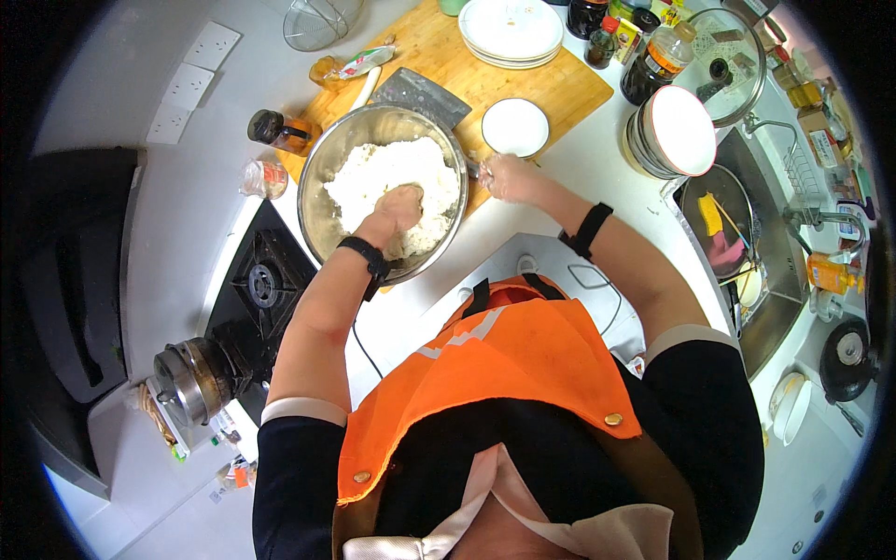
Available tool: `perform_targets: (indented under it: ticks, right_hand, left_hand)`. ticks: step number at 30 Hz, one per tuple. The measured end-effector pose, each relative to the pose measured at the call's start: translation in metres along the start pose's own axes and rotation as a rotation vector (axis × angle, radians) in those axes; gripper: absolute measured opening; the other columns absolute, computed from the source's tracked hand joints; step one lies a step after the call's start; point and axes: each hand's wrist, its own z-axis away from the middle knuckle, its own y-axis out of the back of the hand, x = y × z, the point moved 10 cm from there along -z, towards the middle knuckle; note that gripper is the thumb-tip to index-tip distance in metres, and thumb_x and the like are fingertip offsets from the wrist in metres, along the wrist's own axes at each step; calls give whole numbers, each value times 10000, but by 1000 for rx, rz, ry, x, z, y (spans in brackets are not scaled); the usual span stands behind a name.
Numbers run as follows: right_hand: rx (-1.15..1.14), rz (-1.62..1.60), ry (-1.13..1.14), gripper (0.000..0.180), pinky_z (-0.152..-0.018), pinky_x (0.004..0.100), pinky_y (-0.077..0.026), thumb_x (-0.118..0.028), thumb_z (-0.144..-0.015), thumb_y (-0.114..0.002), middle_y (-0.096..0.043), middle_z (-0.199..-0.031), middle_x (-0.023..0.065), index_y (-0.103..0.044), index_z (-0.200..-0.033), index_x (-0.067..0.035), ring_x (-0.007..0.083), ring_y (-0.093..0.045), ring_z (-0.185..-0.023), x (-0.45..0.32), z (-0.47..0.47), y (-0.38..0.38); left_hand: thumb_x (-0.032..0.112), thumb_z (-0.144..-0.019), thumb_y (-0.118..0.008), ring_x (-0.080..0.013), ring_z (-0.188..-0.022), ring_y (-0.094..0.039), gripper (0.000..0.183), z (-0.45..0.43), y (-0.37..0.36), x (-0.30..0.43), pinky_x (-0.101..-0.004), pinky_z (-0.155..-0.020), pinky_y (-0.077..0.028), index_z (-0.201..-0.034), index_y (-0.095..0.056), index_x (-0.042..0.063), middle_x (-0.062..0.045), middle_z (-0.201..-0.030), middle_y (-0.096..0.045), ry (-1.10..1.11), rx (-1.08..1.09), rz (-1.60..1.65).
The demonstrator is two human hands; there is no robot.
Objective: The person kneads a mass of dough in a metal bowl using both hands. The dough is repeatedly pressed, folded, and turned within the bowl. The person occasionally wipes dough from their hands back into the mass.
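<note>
A large stainless-steel bowl [313, 189] holds a white, crumbly flour dough [392, 164]. My left hand [400, 208] is pressed down into this dough, its fingers curled and their tips hidden in it. On the bowl's right side, my right hand [509, 178] is closed around a short handle [473, 169], most of which the fingers cover. A small white dish [515, 127] lies just beyond my right hand. Behind the bowl, a flat grey metal blade [423, 96] rests on the wooden board [574, 87], beside a white handle [365, 89].
Stacked plates [511, 31] stand on the board's far side. To the right are stacked bowls [675, 133], sauce bottles [654, 66] and a sink [777, 308] holding a pan. A gas hob [262, 283] with a steel pot [192, 381] lies left. A dark-capped jar [280, 131] stands near the bowl.
</note>
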Motion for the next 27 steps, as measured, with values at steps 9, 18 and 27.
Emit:
perform_targets:
  ticks: [9, 18, 27]
  right_hand:
    - [55, 120, -161, 122, -725, 473, -519, -114, -868, -542, -650, -835, 214, -602, -873, -8, 385, -644, -823, 26, 14, 3]
    - [78, 210, -254, 67, -707, 467, -505, -61, -821, -559, -648, -843, 194, -590, -873, -31, 386, -629, -817, 54, 1, 21]
    - [-32, 324, -45, 185, -860, 424, -527, -28, -840, -568, -624, -1101, 156, -629, -1013, -48, 310, -610, -1068, 24, -37, -12]
  left_hand:
    - [125, -801, -537, -320, -1076, -597, 211, -2, -4, -3, -406, -917, -475, -963, -658, 66, -143, -1099, -650, 56, -31, -13]
    - [152, -795, -551, -320, -1086, -595, 233, -1, -3, -3, -398, -936, -468, -982, -660, 67, -169, -1106, -648, 59, -23, -16]
    - [203, -821, -590, -329, -1083, -594, 249, 5, -2, -4, -395, -947, -461, -1024, -643, 67, -151, -1100, -653, 133, -25, 50]
